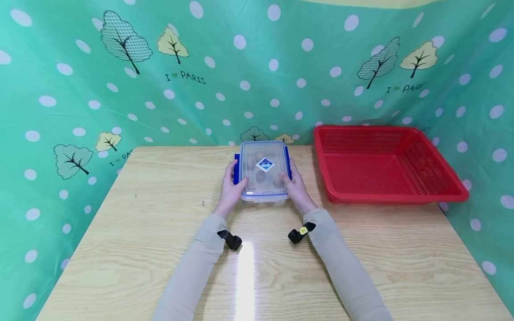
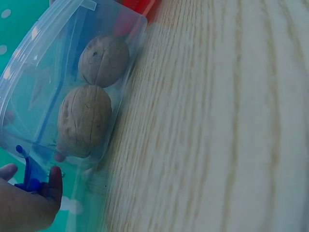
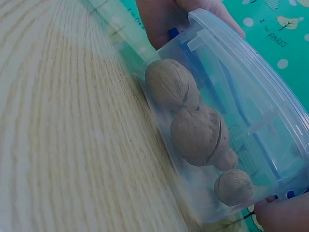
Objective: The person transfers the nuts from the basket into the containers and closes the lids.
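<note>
A clear plastic food container [image 1: 265, 178] with a blue-rimmed lid and a diamond label sits near the back of the table. Its blue side clips stick out from the lid's long edges. My left hand [image 1: 230, 189] holds its left side, thumb on the lid's edge and fingers by the clip. On the opposite side my right hand [image 1: 297, 185] grips it in the same way, thumb on the lid. Through the wall, several walnuts [image 2: 84, 121] show inside, two of them close together in the left wrist view. The right wrist view shows more walnuts [image 3: 199, 135] along the bottom.
A red plastic basket [image 1: 395, 198] with slotted walls stands to the right of the container on the wooden table [image 1: 160, 249]. Behind and beside the table hangs a green polka-dot cloth [image 1: 225, 58] printed with trees.
</note>
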`<act>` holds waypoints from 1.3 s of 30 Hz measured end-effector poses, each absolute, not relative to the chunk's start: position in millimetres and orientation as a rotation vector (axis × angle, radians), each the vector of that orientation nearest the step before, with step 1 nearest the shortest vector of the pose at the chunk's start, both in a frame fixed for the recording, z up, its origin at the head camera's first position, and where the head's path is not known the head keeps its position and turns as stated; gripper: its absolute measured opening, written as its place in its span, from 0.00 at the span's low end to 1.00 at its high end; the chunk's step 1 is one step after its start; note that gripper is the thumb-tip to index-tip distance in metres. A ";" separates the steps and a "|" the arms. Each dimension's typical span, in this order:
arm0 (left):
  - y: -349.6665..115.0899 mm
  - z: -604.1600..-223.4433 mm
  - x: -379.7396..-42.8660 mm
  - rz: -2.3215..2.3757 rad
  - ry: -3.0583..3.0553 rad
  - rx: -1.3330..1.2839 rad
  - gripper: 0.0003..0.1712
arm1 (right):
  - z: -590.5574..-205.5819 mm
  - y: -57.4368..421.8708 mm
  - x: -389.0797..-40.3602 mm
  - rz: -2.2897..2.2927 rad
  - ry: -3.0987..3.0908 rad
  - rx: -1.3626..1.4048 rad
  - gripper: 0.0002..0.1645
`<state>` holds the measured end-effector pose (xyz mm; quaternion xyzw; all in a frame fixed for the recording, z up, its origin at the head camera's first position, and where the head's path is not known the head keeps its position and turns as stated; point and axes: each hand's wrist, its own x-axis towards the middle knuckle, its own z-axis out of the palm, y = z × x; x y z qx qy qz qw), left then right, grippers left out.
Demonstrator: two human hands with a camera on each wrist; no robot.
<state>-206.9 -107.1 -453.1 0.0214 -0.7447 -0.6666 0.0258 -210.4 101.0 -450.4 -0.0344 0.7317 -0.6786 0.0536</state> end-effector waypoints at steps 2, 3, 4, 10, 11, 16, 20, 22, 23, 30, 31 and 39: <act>-106.8 -452.1 -206.1 -2.039 -2.297 0.064 0.40 | -449.5 101.0 -211.0 -2.058 2.226 -0.107 0.40; -106.5 -452.1 -206.0 -2.029 -2.292 0.062 0.40 | -448.9 100.8 -211.1 -2.059 2.225 -0.108 0.40; -106.2 -452.3 -206.0 -2.025 -2.285 0.061 0.40 | -448.7 100.8 -211.2 -2.060 2.224 -0.106 0.40; -105.3 -454.8 -206.2 -2.037 -2.268 0.042 0.39 | -449.3 101.3 -209.2 -2.056 2.211 -0.080 0.39; -105.3 -454.9 -206.3 -2.044 -2.269 0.039 0.39 | -449.3 101.4 -208.7 -2.054 2.209 -0.084 0.39; -105.8 -448.7 -204.1 -2.084 -2.291 0.033 0.41 | -443.5 101.9 -205.2 -2.048 2.207 -0.083 0.39; -106.4 -448.7 -204.8 -2.089 -2.306 0.016 0.41 | -447.5 100.9 -206.2 -2.078 2.226 -0.090 0.39; -107.0 -452.6 -206.9 -2.096 -2.296 -0.002 0.42 | -452.1 101.1 -208.8 -2.095 2.233 -0.099 0.39; -107.1 -452.2 -206.8 -2.094 -2.295 -0.012 0.42 | -451.8 100.7 -208.6 -2.101 2.233 -0.102 0.39; -104.9 -451.6 -207.7 -2.089 -2.276 -0.050 0.41 | -452.3 99.1 -207.1 -2.114 2.238 -0.122 0.39; -104.2 -451.9 -207.7 -2.093 -2.265 -0.044 0.40 | -452.2 98.9 -206.9 -2.112 2.236 -0.126 0.39; -95.9 -451.3 -206.9 -2.057 -2.223 -0.015 0.39 | -452.9 100.6 -208.7 -2.098 2.232 -0.094 0.40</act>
